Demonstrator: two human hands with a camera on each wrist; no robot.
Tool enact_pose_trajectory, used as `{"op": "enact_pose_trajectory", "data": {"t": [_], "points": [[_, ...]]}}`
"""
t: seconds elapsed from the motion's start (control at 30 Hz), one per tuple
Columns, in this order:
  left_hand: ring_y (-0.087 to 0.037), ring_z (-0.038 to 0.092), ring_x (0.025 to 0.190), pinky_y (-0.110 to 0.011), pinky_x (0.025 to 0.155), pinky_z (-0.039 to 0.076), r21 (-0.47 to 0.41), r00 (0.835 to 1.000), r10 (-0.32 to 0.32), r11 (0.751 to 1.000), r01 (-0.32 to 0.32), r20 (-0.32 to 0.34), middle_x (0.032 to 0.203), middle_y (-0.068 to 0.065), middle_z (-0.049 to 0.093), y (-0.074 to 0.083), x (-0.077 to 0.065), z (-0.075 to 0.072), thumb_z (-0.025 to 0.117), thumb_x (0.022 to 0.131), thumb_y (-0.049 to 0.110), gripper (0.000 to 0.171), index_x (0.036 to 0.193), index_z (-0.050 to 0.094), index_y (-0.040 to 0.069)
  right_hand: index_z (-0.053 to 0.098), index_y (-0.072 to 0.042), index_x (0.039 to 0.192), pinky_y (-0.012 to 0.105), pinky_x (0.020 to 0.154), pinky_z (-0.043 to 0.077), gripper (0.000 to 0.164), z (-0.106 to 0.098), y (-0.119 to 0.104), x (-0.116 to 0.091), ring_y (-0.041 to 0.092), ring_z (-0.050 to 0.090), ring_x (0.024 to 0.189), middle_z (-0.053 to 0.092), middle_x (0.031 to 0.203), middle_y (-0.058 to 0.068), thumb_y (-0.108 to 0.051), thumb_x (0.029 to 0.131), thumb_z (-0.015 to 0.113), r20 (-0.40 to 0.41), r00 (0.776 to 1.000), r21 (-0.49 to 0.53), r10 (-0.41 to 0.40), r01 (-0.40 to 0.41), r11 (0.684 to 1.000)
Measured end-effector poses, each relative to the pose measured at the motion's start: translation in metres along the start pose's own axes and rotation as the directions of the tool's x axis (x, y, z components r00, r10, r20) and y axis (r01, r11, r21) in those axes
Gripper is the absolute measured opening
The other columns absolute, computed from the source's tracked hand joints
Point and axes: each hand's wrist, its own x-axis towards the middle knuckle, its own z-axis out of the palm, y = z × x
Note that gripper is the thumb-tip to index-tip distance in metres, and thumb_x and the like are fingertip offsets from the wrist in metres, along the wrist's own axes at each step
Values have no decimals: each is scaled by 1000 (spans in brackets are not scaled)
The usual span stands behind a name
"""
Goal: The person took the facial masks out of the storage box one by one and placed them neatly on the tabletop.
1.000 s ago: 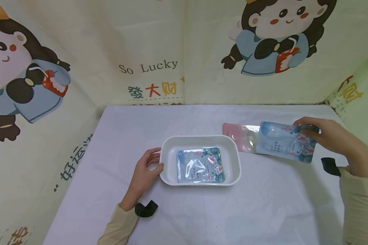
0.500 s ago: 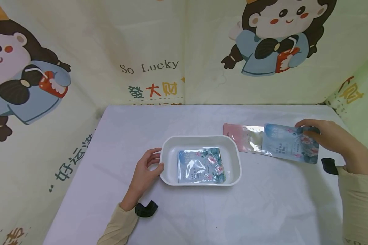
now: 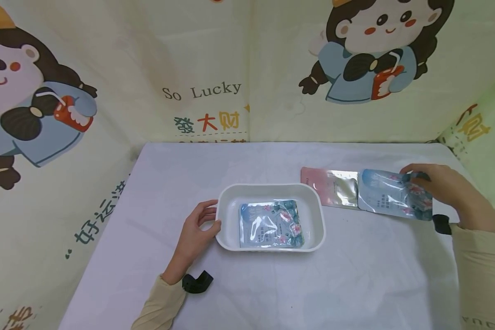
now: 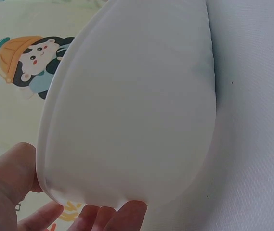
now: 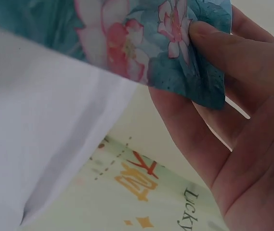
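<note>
A white plastic tray (image 3: pixel 311 238) stands on the table, with a shiny blue floral sachet (image 3: pixel 268 224) lying inside it. My left hand (image 3: pixel 195 233) holds the tray's left end, thumb and fingertips against its rim and side wall, as the left wrist view shows. At the right, my right hand (image 3: pixel 449 183) pinches the right end of another blue floral pouch (image 3: pixel 389 195) between thumb and fingers. In the right wrist view the thumb (image 5: pixel 209 36) presses on its printed face. This pouch partly covers a pink and silver sachet (image 3: pixel 321 183).
A white cloth (image 3: pixel 255 293) covers the table. Behind and beside it hangs a cream curtain (image 3: pixel 272 119) with printed cartoon figures. The pink and silver sachet lies close to the tray's far right corner.
My right hand has moved the blue pouch slightly to the right, so more of the pink and silver sachet shows. The left hand and tray stay in place.
</note>
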Motion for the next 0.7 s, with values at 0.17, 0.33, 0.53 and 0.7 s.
{"op": "enact_pose_trajectory", "data": {"t": [0.17, 0.33, 0.53, 0.7], "points": [[-25, 63, 113, -42, 97, 54, -1, 1000, -14, 1000, 14, 4, 125, -10, 64, 0, -1, 0, 70, 88, 6, 52, 136, 54, 17, 60, -3, 124, 67, 84, 44, 30, 5, 6, 4, 48, 54, 101, 56, 120, 37, -1, 94, 59, 3, 1000, -8, 6, -6, 1000], [-25, 63, 113, -40, 97, 54, -1, 1000, -8, 1000, 8, 9, 125, -11, 64, 0, -2, 0, 69, 88, 5, 51, 136, 55, 16, 58, -3, 125, 65, 80, 45, 31, 9, 11, 9, 46, 54, 98, 54, 122, 37, -3, 95, 57, 47, 998, -2, 48, -48, 999], [-25, 63, 113, -42, 97, 54, -3, 1000, -9, 1000, 9, 5, 125, -10, 65, 0, -1, -1, 70, 88, 5, 51, 135, 55, 17, 52, -3, 131, 70, 84, 41, 34, 13, 16, 11, 49, 50, 102, 50, 126, 37, -7, 97, 56, 105, 989, 23, 107, -110, 994], [-25, 63, 114, -44, 98, 53, 5, 1000, -25, 1000, 25, -2, 124, -10, 65, 1, -1, -1, 70, 88, 6, 52, 136, 55, 18, 51, -1, 132, 71, 87, 38, 36, 18, 17, 15, 49, 48, 103, 47, 129, 38, -6, 97, 56, 98, 986, 29, 138, -142, 989]]}}
